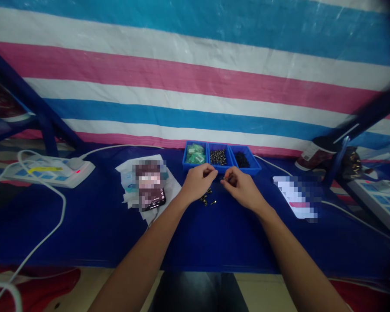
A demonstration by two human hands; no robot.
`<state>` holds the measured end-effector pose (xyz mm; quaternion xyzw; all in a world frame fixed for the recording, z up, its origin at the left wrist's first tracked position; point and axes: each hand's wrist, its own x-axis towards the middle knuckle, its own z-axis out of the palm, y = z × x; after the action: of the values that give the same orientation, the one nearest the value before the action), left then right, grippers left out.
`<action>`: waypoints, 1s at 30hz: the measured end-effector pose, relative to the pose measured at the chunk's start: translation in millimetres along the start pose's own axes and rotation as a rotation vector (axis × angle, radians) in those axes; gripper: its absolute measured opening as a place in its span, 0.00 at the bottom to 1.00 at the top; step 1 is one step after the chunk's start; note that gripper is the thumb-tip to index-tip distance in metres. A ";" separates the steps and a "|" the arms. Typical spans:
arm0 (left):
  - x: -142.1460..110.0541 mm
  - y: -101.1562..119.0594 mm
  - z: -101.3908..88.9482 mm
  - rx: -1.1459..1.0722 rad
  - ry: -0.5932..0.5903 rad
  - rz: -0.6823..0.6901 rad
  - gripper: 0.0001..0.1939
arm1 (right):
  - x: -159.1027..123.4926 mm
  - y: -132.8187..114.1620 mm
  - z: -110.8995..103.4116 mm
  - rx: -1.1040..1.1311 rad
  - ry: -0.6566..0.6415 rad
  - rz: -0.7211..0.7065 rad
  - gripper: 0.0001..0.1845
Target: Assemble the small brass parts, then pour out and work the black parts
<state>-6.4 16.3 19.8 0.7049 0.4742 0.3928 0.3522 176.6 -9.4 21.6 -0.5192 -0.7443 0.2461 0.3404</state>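
My left hand (199, 183) is closed in a pinch just in front of a blue divided tray (221, 170); whatever its fingertips hold, if anything, is too small to make out. Close by on the right, my right hand (242, 187) pinches a tiny dark piece (224, 178) whose kind I cannot tell. Several small brass-coloured screw-like parts (205, 198) lie on the blue table between and below the hands, one (213, 202) a little apart. The tray's compartments contain green-and-white packets (195, 154), small metal parts (218, 157) and black pieces (242, 159).
Left of my hands, a phone (154, 201) lies on white paper packaging (173, 187). Another phone (292, 197) is at the right, with a cable. A power strip (81, 173) with white cables sits at far left. A dark cup (315, 152) stands at back right, near a striped sheet (195, 73).
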 end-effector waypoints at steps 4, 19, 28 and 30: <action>-3.4 6.0 0.2 0.002 -0.118 0.037 0.11 | 0.7 -2.1 -1.3 0.057 0.048 -0.023 0.05; -1.1 4.1 -0.8 -0.207 -0.237 -0.030 0.15 | 0.6 -2.7 -3.0 0.117 0.168 -0.089 0.11; -1.1 2.9 -1.4 -0.199 -0.232 0.010 0.14 | 0.0 -6.6 -5.5 0.059 0.166 -0.112 0.10; -1.3 3.2 -2.1 -0.186 -0.234 0.018 0.14 | -0.3 -8.6 -5.9 0.041 0.147 -0.127 0.10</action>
<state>-7.3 14.3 23.3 0.7143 0.3851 0.3533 0.4655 175.9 -12.5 31.6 -0.4805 -0.7437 0.2005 0.4194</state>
